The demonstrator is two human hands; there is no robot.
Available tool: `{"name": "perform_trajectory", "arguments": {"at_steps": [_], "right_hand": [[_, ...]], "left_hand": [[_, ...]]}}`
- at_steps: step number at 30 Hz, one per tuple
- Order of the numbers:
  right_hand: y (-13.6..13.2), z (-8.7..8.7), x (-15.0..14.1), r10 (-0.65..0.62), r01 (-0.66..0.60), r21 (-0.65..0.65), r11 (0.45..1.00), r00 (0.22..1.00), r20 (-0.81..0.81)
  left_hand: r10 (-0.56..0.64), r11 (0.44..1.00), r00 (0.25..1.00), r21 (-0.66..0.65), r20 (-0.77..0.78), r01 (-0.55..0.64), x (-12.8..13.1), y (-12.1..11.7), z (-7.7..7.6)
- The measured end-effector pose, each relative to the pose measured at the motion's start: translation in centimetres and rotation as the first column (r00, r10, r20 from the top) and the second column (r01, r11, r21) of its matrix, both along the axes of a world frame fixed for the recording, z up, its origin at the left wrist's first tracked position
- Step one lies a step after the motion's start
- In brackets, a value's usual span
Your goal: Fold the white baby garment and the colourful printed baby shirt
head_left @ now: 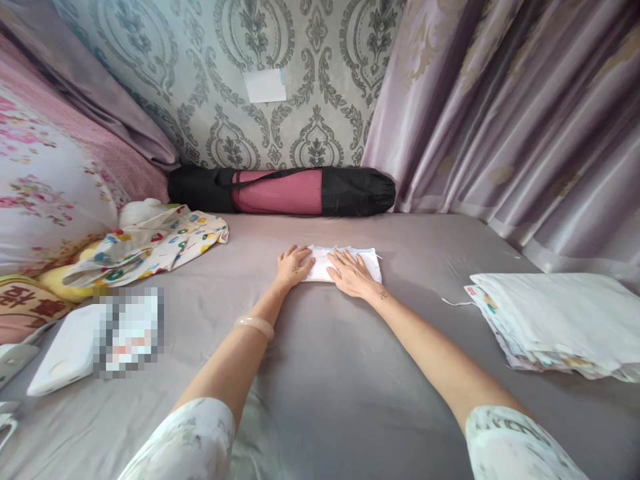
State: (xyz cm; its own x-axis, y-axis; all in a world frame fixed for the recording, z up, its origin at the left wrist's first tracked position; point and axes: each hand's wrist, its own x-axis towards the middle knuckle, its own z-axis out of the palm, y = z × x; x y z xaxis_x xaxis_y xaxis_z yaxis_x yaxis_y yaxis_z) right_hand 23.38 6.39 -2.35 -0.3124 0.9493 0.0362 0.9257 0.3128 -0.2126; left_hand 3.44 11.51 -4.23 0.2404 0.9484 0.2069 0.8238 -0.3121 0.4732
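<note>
A small folded white cloth (369, 262) lies on the grey bed sheet (325, 373) in the middle of the view. My left hand (293, 266) rests flat on the cloth's left end, fingers spread. My right hand (352, 274) presses flat on the cloth's middle, fingers stretched out. Neither hand grips anything. A pale bangle (255, 325) sits on my left wrist.
A stack of folded white cloths (550, 320) lies at the right. A patterned cloth (150, 247) and floral pillows (45, 193) are at the left, with a white flat object (60, 357). A rolled pink mat in a black bag (280, 191) lies against the wall. Purple curtains (525, 113) hang right.
</note>
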Motion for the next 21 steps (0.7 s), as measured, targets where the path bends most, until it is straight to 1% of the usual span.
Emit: {"name": "perform_trajectory", "arguments": {"at_steps": [4, 8, 12, 15, 16, 18, 19, 21], "right_hand": [[0.2, 0.1, 0.5, -0.029, 0.029, -0.012, 1.000, 1.000, 0.004], [-0.1, -0.3, 0.3, -0.059, 0.059, 0.009, 0.998, 0.998, 0.023], [-0.1, -0.5, 0.1, -0.069, 0.068, 0.024, 0.997, 0.998, 0.012], [0.2, -0.2, 0.3, -0.063, 0.062, -0.023, 0.998, 0.998, -0.009], [0.3, 0.1, 0.4, -0.060, 0.058, -0.061, 0.996, 0.998, -0.027], [0.5, 0.5, 0.7, -0.071, 0.060, -0.135, 0.989, 0.994, -0.081], [0.6, 0.7, 0.8, -0.085, 0.068, -0.146, 0.987, 0.991, -0.107], [0.6, 1.0, 0.8, -0.103, 0.090, -0.102, 0.991, 0.986, -0.130]], "left_hand": [[0.008, 0.998, 0.990, -0.054, -0.141, -0.016, 0.3, 0.4, -0.2], [0.002, 0.997, 0.965, -0.073, -0.262, -0.022, 0.6, 0.2, -0.2], [-0.031, 0.993, 0.949, -0.118, -0.315, -0.007, 0.5, 0.4, 0.1], [-0.053, 0.987, 0.945, -0.160, -0.324, 0.001, 0.4, 0.6, 0.5], [-0.044, 0.989, 0.944, -0.149, -0.327, -0.005, 0.5, 0.5, 0.8], [-0.002, 0.997, 0.943, -0.070, -0.332, -0.022, 0.9, 0.1, 1.3], [0.012, 1.000, 0.943, -0.019, -0.331, -0.019, 1.3, -0.3, 1.6], [-0.006, 0.998, 0.943, 0.057, -0.331, 0.027, 2.3, -1.1, 2.1]]}}
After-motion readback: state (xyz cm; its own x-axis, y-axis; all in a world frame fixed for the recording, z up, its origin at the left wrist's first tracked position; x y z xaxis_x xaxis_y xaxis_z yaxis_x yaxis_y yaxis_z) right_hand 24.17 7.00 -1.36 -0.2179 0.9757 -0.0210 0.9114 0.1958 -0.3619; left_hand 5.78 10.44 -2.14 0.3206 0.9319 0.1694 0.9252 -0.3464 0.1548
